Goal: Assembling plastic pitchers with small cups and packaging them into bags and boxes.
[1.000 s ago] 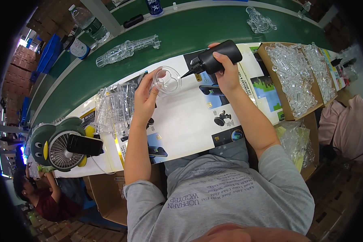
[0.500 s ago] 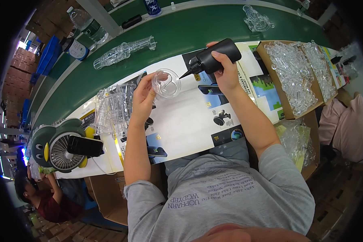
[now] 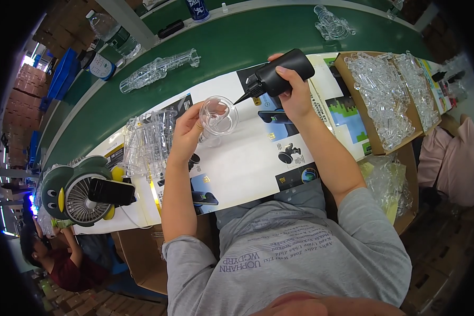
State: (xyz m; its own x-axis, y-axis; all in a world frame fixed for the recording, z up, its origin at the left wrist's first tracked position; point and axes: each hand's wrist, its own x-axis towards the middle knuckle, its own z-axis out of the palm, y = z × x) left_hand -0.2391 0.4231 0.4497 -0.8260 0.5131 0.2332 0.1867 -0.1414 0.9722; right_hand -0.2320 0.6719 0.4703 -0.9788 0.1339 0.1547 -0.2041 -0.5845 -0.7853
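Observation:
Between the fingers of my left hand [image 3: 186,131] is a clear piece with a round, flared rim [image 3: 219,129]; its narrower part shows below the rim. My right hand [image 3: 297,97] is wrapped round a black squeeze bottle [image 3: 285,72], tilted with its pointed nozzle [image 3: 244,96] down to the left. The nozzle tip lies at the rim's right side; whether it touches cannot be told. Several clear tubular pieces [image 3: 148,145] stand clustered to the left of my left hand.
A cardboard box [image 3: 371,105] of small clear parts stands at the right. Farther off lie two clear assembled pieces [image 3: 160,70]. At the left are a green penguin-shaped fan [image 3: 79,192] and a phone [image 3: 111,191]. Printed sheets [image 3: 242,168] cover the near table. Another person [image 3: 71,260] sits at lower left.
My left hand has turned the clear piece and brought it slightly toward me, so its rim meets the nozzle tip's line and its lower part shows. The bottle has barely moved.

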